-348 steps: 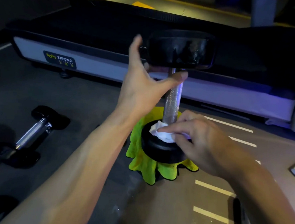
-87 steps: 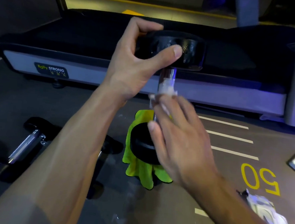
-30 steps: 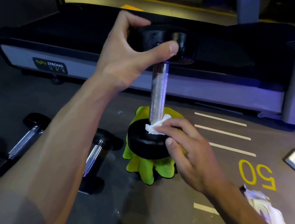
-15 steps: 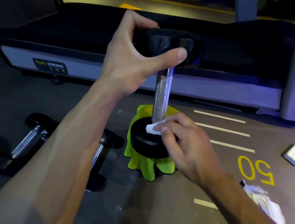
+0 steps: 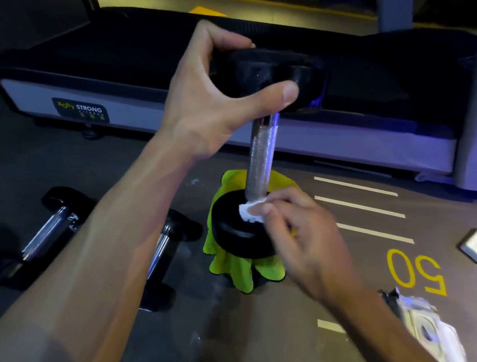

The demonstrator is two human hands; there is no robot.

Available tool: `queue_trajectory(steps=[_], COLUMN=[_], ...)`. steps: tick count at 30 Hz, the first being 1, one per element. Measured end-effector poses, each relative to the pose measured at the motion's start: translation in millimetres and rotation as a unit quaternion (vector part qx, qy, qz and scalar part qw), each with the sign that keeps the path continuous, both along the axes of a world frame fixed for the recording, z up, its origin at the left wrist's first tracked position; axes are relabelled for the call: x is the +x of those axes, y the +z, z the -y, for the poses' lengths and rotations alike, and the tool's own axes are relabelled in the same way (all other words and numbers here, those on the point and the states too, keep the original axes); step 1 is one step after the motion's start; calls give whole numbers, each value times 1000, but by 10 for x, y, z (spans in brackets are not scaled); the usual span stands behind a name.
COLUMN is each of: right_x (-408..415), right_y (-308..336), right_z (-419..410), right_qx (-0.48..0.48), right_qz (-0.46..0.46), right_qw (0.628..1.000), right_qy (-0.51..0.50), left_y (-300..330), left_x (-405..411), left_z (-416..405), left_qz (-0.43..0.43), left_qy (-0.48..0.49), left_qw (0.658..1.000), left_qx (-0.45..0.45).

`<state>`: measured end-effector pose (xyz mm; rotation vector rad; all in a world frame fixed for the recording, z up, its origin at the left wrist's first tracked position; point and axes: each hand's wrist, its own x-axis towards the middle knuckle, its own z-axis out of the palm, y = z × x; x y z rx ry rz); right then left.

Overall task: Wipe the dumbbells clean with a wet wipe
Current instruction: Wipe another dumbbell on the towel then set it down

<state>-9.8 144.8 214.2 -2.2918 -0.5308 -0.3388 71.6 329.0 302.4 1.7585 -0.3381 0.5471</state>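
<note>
Treadmill (image 5: pixel 183 70) behind | upright dumbbell (image 5: pixel 260 157) stands on green cloth (image 5: pixel 233 269) on floor, long axis vertical | left hand (image 5: pixel 210 93) grips its top head | right hand (image 5: pixel 298 234), nearer lower head, pinches wet wipe (image 5: pixel 250 211) against it at handle base | fingertips partly hidden.

Two bare forearms and hands

Left hand (image 5: pixel 209 98) and right hand (image 5: pixel 307 237) wear no gloves, rings, watch or sleeves; fingers (image 5: pixel 288 92) have short nails.
</note>
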Motion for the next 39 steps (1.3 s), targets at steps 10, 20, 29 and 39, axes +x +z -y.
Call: queue_trajectory(steps=[10,20,29,39], right_x=[106,-117,-191,27], right_y=[93,60,-94,63], right_z=[351,-370,-226,-396], right_qx=[43,55,-6,136], right_qz=[-139,-4,42,39], right_qw=[986,998,998,989], right_qy=[78,-44,-44,-35], left_y=[-4,-106,-123,-119], left_x=[-58,42,67,68], left_z=[-27,-1,-29,-21], left_qz=[0,19,24,26], left_qy=[-31,-27,-47,-53], left_qw=[999,998,997,997], left_qx=[-38,-48,-54,-57])
